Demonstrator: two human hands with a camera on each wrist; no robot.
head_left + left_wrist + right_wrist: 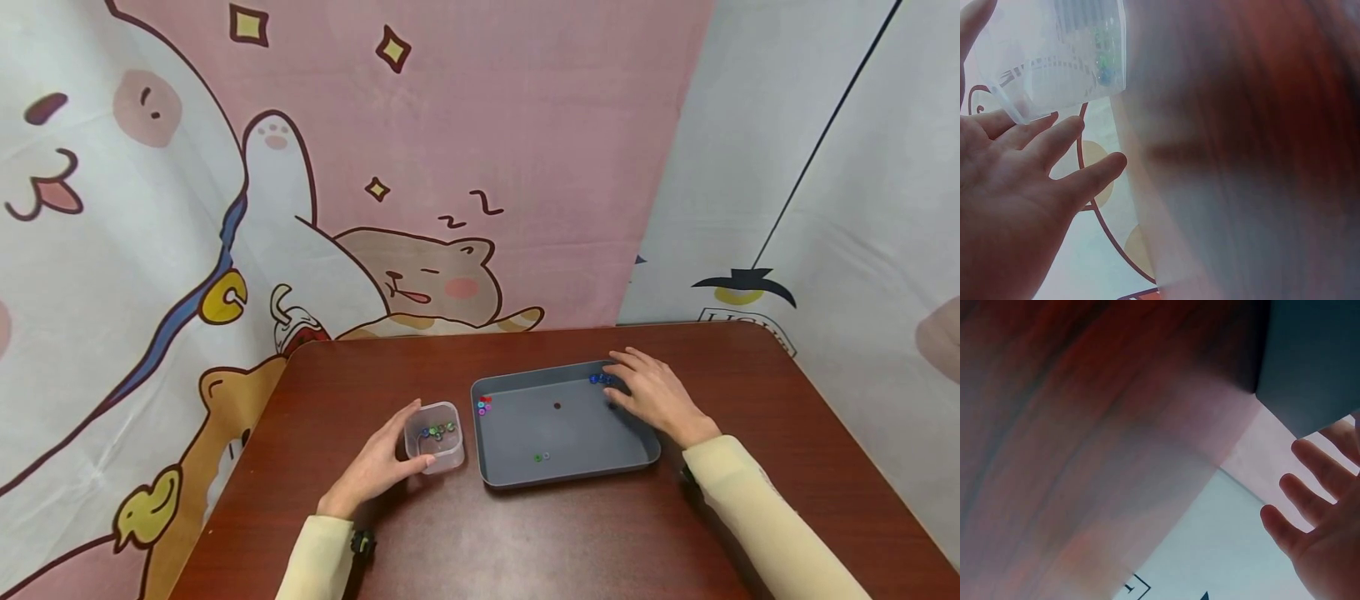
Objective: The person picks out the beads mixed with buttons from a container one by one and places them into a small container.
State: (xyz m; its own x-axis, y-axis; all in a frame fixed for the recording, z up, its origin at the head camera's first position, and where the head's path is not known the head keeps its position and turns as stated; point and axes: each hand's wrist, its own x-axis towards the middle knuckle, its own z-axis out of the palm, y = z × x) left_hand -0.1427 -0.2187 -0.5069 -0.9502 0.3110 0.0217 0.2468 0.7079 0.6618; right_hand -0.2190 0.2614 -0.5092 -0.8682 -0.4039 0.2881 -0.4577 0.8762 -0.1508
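Observation:
My left hand (378,467) holds a clear plastic container (447,458) between thumb and fingers, with several green and blue beads (438,431) inside. In the left wrist view, two or more fingers (1100,172) spread beside the container (1054,37). My right hand (652,396) hovers over the back right corner of a grey tray (525,425), fingers spread and relaxed, close to several dark blue beads (597,379). Seen from the right wrist, the fingers (1310,500) lie loose around the outside of the tray's corner (1310,369); thumb and index tip are hidden there.
Inside the tray, red, pink and light blue beads (482,408) gather at the left edge. A brown bead (557,406) lies mid-tray, and a green bead (537,457) with a pale one sits near the front. A cartoon-printed cloth (480,150) hangs behind the brown table (525,542).

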